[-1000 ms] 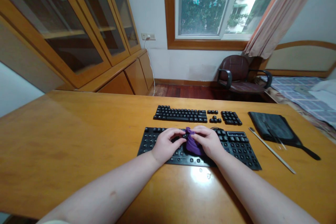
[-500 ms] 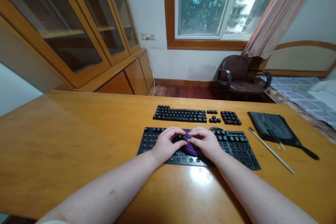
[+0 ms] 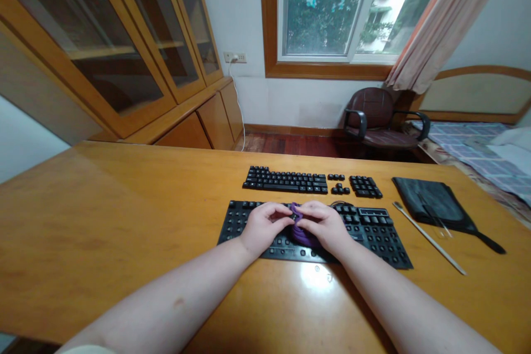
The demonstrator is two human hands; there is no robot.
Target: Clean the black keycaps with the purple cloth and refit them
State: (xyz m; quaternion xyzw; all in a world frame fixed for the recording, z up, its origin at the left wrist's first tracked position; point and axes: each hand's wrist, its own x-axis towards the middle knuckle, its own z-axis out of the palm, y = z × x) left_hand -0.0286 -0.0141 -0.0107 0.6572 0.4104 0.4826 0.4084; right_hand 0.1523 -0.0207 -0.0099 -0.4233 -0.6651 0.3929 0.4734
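A black keyboard base (image 3: 373,235) with its keycaps off lies on the wooden table (image 3: 124,221). My left hand (image 3: 261,228) and my right hand (image 3: 326,225) rest over its middle, fingertips meeting. My right hand is closed on a bunched purple cloth (image 3: 302,232). My left hand pinches a small dark thing, probably a keycap, against the cloth. Beyond the base, the removed black keycaps (image 3: 286,180) are laid out in keyboard order.
A black pouch (image 3: 431,202) with a dark-handled tool lies at the right, with a thin metal rod (image 3: 429,238) beside it. Past the table stand a brown armchair (image 3: 373,119), a glass-fronted wooden cabinet (image 3: 124,55), a window and a bed.
Both hands have stayed over the keyboard base. The cloth is bunched lower under my right hand, and the fingertips have closed in a little around it.
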